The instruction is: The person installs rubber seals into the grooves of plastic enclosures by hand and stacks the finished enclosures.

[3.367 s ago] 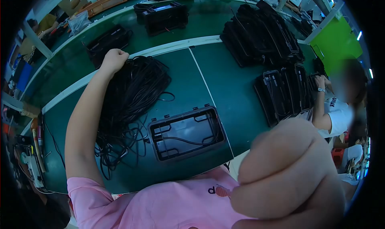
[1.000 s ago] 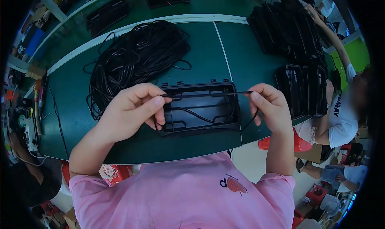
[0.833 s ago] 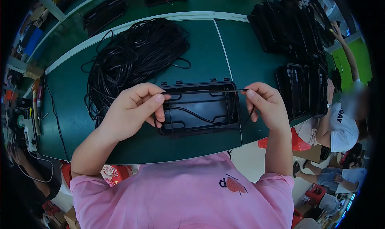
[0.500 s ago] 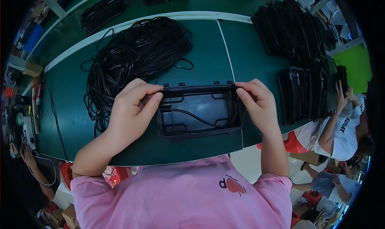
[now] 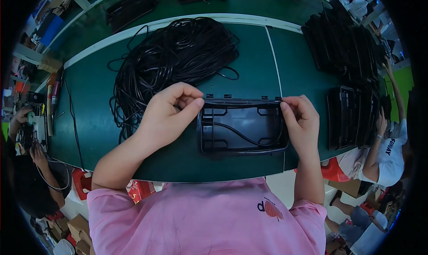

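A shallow black plastic case (image 5: 236, 154) lies open side up on the table, its hinge tabs along the far edge. A thin black cord (image 5: 240, 132) curves through its inside, and a dark stretch of it seems to run along the far rim. My left hand (image 5: 171, 110) pinches with thumb and forefinger at the far left corner, apparently on the cord. At the far right corner my right hand (image 5: 302, 119) makes a similar pinch. The fingers hide the exact grip. Behind my left hand spreads a big tangled heap of black cord (image 5: 174, 54).
More black cases stand stacked (image 5: 341, 45) at the right, with others (image 5: 347, 116) nearer. A raised white-edged shelf (image 5: 249, 18) crosses the back. Tools (image 5: 55, 90) and a loose wire (image 5: 73, 121) lie left. People sit at both sides.
The whole view has shifted, so the hands and case appear farther right. Both hands stay at the case's far corners, and the dark strip between them now shows more clearly along the rim.
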`<state>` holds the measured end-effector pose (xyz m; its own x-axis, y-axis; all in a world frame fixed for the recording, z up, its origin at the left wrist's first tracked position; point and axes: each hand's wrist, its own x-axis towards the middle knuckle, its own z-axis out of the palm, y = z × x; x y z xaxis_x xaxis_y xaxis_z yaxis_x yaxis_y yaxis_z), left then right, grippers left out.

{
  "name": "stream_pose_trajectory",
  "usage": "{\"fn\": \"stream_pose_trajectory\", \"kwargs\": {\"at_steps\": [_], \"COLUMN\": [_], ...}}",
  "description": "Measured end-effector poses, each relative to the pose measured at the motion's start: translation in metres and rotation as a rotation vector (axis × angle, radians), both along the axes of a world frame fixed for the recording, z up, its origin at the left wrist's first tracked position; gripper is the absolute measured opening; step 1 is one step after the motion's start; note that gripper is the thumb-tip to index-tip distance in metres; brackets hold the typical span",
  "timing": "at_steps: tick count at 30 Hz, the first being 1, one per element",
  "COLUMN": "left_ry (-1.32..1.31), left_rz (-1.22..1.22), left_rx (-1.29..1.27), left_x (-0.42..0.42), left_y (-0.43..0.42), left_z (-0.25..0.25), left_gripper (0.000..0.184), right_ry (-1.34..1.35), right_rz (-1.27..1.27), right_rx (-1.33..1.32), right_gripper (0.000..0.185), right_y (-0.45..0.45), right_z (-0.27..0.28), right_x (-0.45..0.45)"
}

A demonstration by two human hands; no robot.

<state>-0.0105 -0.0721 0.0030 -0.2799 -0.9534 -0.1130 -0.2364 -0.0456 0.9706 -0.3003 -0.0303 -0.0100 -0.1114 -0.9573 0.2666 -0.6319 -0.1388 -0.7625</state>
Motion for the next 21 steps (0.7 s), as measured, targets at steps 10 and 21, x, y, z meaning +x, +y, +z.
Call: {"fn": "stream_pose_trajectory", "kwargs": {"at_steps": [10,21], "left_ry": [-0.049,0.033], "left_rz": [-0.004,0.021], "left_rx": [-0.06,0.203], "left_x": [-0.004,-0.008], "left_y": [-0.003,-0.005], "left_z": [-0.008,0.0], "left_gripper": [0.008,0.011], "right_ry": [-0.037,-0.552], "right_rz": [-0.02,-0.083], "right_rx": [-0.017,0.378], "right_gripper": [0.007,0.016], "right_y": [0.0,-0.002], "right_z": [-0.003,-0.001], "right_x": [0.001,-0.011]}}
